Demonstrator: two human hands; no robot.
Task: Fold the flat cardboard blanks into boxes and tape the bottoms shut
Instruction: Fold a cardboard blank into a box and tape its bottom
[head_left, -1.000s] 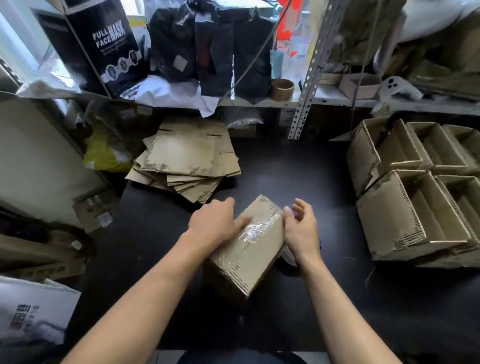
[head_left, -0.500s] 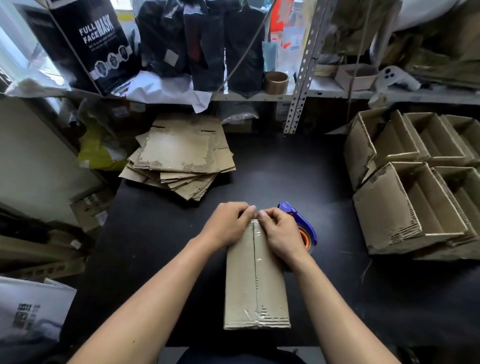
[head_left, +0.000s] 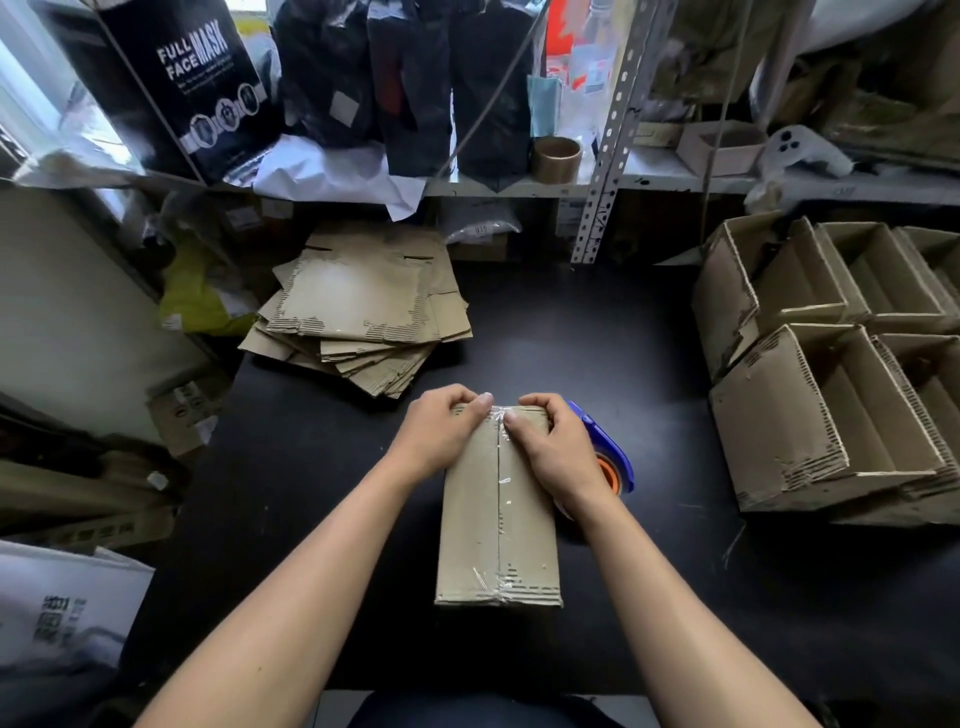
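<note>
**Both hands pressing tape at the far edge of a box**

While the person is leaning over the black table, a cardboard box is lying bottom-up in the middle of it, long side running away from the body. Clear tape is running down the centre seam and wrapping over both ends. The left hand and right hand are sitting side by side at the far edge, fingers curling over that edge and gripping it, thumbs meeting on the tape.

Writing that can be read: "FULL FACE MASK" in white on a black carton leaning on the shelf at upper left. A white bag at lower left is showing dark printed characters, too blurred to read.

A blue tape dispenser with an orange core is lying just beside the right hand, touching or nearly touching the box's right side. A stack of flat blanks is fanning out at the table's far left corner, well apart from the hands. Folded open boxes are crowding the right edge, their ragged corrugated rims facing up. Between the blanks and those boxes a wide strip of bare tabletop is lying open beyond the hands, and more bare surface is showing to either side of the forearms. A brown tape roll is standing on the shelf by the perforated steel upright.
</note>
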